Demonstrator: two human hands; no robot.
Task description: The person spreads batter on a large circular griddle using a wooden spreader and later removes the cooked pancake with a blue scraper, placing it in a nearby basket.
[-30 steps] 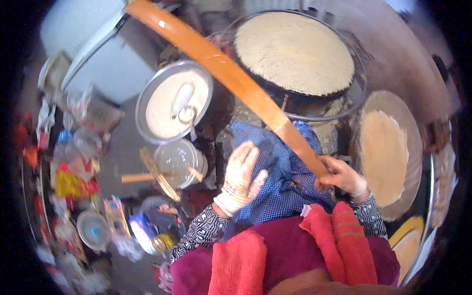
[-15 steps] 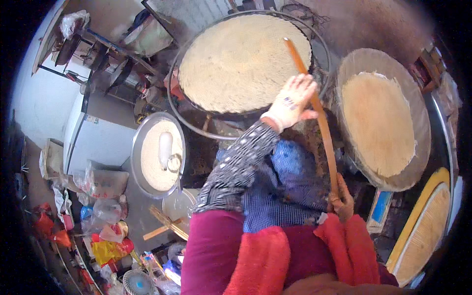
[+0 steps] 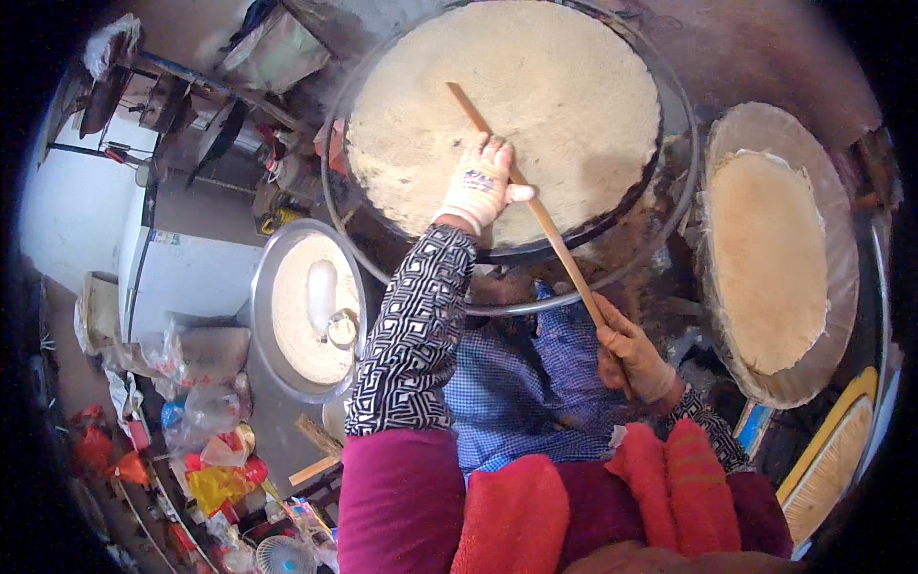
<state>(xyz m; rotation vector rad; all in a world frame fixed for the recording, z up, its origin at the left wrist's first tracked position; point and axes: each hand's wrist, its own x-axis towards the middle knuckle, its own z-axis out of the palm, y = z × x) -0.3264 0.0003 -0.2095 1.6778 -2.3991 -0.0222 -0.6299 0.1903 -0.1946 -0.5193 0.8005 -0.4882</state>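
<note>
So the left hand point(image 3: 478, 187), in a white work glove, is wrapped around the long wooden stick point(image 3: 535, 215) about halfway up, thumb sticking out to the side, right over the near part of the big round flatbread point(image 3: 507, 105) that covers the dark griddle point(image 3: 612, 215). The right hand point(image 3: 631, 359) is bare and clenched on the low end of the same stick, down by the blue checked apron point(image 3: 535, 392). The far tip of the stick lies on the flatbread's surface, left of centre. If you ask me, the trick at this stage is keeping the stick nearly flat against the bread, the lower hand steering while the gloved one just presses and guides, so the tip skims instead of digging in; the sheet looks thin and I'd guess it tears easily. I'd also keep that patterned sleeve point(image 3: 411, 325) up off the griddle rim, since the forearm reaches right across it. Off to the right, a finished round point(image 3: 765, 258) sits on a flat woven tray point(image 3: 822, 172), well apart from the griddle. To the left there's a metal basin point(image 3: 263, 316) with pale batter and a white ladle point(image 3: 320, 292) resting in it, close enough to reach. Further left it's just bags and bottles on the floor; can't make out much.
</note>
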